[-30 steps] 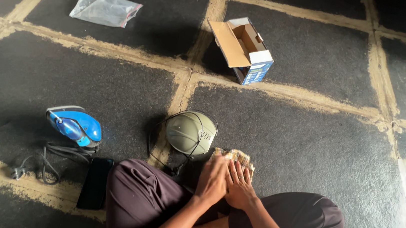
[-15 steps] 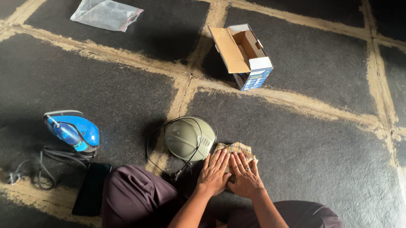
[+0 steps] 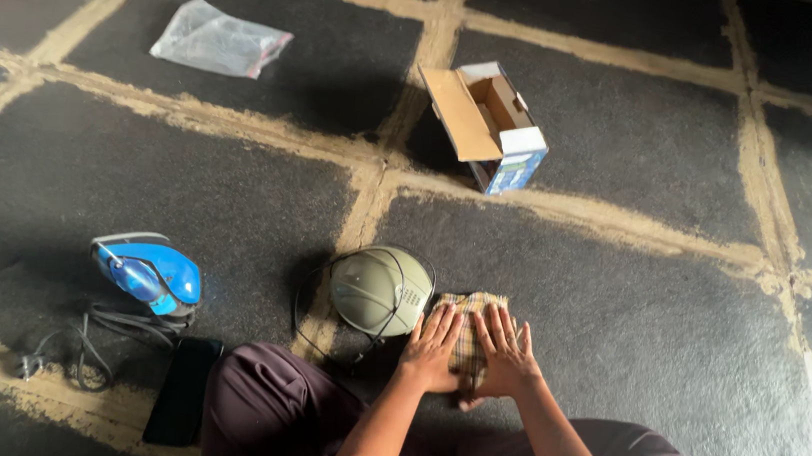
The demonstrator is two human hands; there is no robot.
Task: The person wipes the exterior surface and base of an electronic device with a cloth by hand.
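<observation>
Both hands are lying flat with fingers spread, gripping nothing: the left hand (image 3: 431,348) and right hand (image 3: 505,352) are pressing side by side on a checked cloth (image 3: 470,317) at lower centre of the frame. Just left of the cloth, touching it, a round olive-green device (image 3: 378,290) is sitting with its cord. A blue iron (image 3: 149,274) is resting at lower left, an open cardboard box (image 3: 486,123) at upper centre.

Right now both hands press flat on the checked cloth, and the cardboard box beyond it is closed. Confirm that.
Not quite. The head view shows the cardboard box lying open, flap out. The rest holds: left hand and right hand press flat on the checked cloth.
</observation>
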